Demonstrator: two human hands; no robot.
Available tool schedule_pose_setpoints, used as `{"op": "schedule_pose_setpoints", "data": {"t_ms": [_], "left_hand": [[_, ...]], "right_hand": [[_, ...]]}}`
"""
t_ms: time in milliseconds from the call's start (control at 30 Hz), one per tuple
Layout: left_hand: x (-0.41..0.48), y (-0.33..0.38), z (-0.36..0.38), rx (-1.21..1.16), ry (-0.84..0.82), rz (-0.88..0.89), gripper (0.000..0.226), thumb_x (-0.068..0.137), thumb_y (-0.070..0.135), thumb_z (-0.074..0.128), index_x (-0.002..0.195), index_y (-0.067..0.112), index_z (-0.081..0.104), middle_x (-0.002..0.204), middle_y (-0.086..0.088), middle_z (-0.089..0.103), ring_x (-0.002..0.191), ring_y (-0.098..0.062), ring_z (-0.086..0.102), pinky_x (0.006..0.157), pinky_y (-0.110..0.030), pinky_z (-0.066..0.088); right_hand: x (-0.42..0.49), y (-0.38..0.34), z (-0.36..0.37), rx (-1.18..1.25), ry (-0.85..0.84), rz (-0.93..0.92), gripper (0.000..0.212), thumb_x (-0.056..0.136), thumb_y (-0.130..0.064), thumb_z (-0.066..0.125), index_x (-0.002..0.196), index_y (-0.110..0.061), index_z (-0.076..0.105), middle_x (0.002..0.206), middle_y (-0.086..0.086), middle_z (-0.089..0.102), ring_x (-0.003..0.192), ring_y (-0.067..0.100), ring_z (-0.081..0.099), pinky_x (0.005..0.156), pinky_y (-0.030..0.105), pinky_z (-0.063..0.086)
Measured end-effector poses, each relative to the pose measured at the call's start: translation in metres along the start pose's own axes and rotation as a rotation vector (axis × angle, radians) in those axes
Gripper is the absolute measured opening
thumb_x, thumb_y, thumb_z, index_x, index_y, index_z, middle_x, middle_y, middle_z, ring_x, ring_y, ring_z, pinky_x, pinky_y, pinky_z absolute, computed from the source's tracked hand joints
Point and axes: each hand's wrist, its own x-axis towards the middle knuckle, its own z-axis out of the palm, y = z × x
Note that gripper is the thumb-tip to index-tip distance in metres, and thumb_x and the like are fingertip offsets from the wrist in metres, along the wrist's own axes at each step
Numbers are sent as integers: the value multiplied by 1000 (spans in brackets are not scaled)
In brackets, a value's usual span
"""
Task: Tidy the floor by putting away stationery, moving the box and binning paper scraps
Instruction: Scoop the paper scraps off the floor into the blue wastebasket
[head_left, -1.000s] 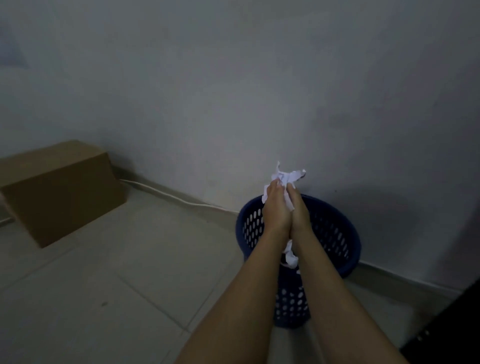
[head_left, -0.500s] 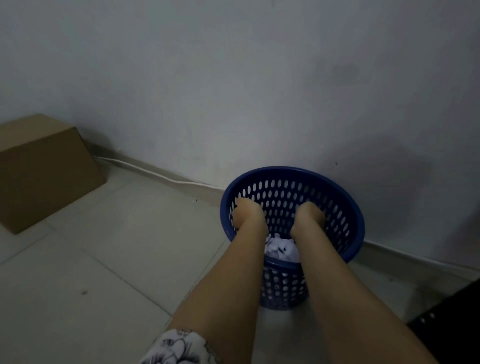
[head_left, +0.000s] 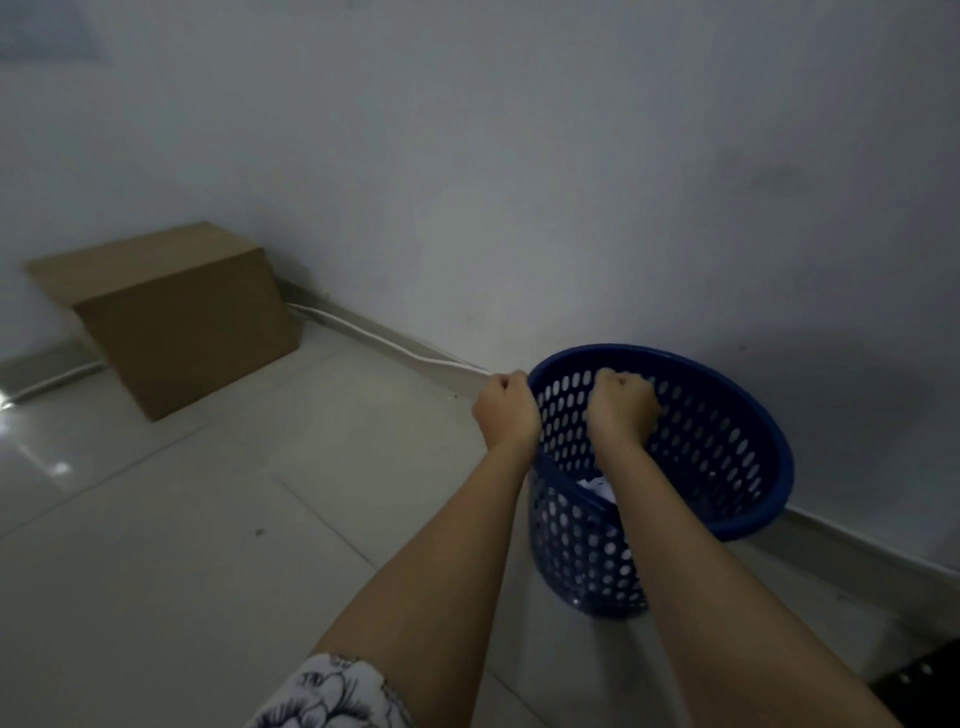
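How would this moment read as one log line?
left hand: fisted beside bin | right hand: fisted over bin | paper scraps: inside

Dim indoor room corner, likely a home: pale tiled floor (head_left: 208, 545), plain wall (head_left: 467, 156), skirting with white cable (head_left: 363, 338), cardboard box (head_left: 176, 317), blue bin (head_left: 727, 441).

Scraps (head_left: 597, 487) in bin (head_left: 727, 452), box (head_left: 171, 317) left.
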Motion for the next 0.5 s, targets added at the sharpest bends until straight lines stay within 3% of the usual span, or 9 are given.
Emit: {"op": "schedule_pose_setpoints", "data": {"t_ms": [67, 167, 267, 367, 500], "left_hand": [[-2, 2, -34, 37, 33, 66, 30, 94, 13, 42, 69, 3, 54, 68, -4, 48, 66, -17, 43, 65, -25, 32], [2, -6, -97, 122, 127, 139, 26, 93, 14, 44, 89, -4, 62, 87, -15, 59, 83, -24, 53, 75, -33, 42], [3, -23, -172, 249, 205, 166, 19, 94, 13, 45, 86, 4, 60, 87, -10, 58, 83, -22, 51, 73, -30, 39], [-4, -47, -266, 362, 306, 126, 18, 92, 11, 47, 91, 0, 61, 95, -14, 61, 87, -25, 54, 76, -31, 42], [-34, -100, -408, 563, 401, -22, 31, 92, 16, 48, 115, -2, 58, 122, -19, 57, 112, -33, 53, 95, -36, 42]], "right_hand": [[-24, -15, 17, -51, -62, -111, 36, 93, -10, 41, 57, -13, 40, 54, 0, 38, 48, 14, 33, 45, 24, 27], [-73, -34, 49, -69, -179, -239, 19, 93, -15, 43, 81, -9, 57, 72, 3, 54, 65, 21, 50, 59, 28, 41], [-130, -37, 84, -100, -328, -324, 21, 93, -16, 44, 89, -6, 61, 81, 6, 57, 75, 22, 53, 65, 29, 40], [-203, -28, 121, -140, -496, -372, 18, 92, -15, 45, 81, -8, 58, 73, 6, 55, 68, 21, 51, 64, 29, 39], [-311, 9, 173, -277, -711, -384, 25, 93, -17, 47, 104, 1, 62, 102, 16, 65, 93, 29, 61, 72, 29, 43]]}}
